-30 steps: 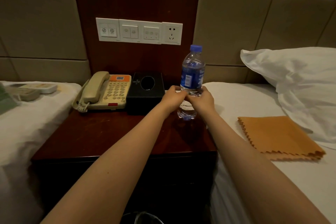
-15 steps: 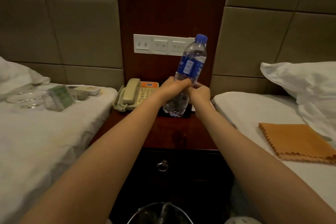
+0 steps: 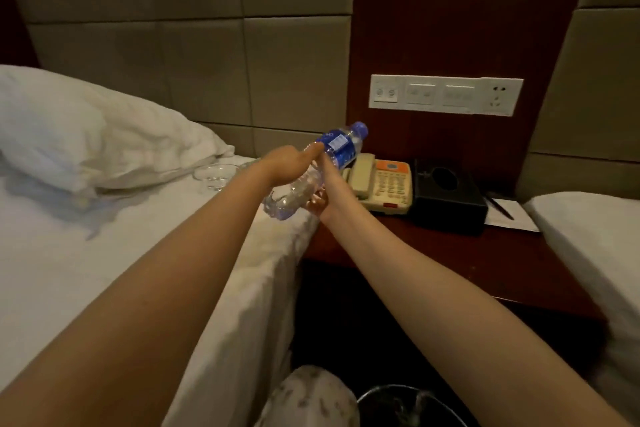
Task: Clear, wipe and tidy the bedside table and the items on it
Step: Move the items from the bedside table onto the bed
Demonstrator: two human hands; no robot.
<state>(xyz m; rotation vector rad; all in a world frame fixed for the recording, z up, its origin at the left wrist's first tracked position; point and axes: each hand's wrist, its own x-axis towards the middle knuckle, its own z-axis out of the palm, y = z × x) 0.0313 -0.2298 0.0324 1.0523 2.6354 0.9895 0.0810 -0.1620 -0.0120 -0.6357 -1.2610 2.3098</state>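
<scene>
Both hands hold the water bottle (image 3: 341,146) in the air above the seam where the left bed (image 3: 86,253) meets the bedside table (image 3: 433,253). The bottle touches neither surface. Its long axis runs on a slant: the blue cap points up and to the right, toward the telephone (image 3: 384,184), while the clear base hangs lower and to the left, just over the edge of the mattress. The left hand (image 3: 289,165) wraps over the bottle's middle from above and from the bed side. The right hand (image 3: 319,199) curls around the lower part from underneath and from the table side. The base end and the left hand are therefore the nearer to the bed, where a glass dish (image 3: 216,175) lies just beyond the left wrist. If the bottle is meant to be parked there while the table is wiped, the move is probably a short carry to the left, base first, and the left hand looks better placed to finish it alone.
</scene>
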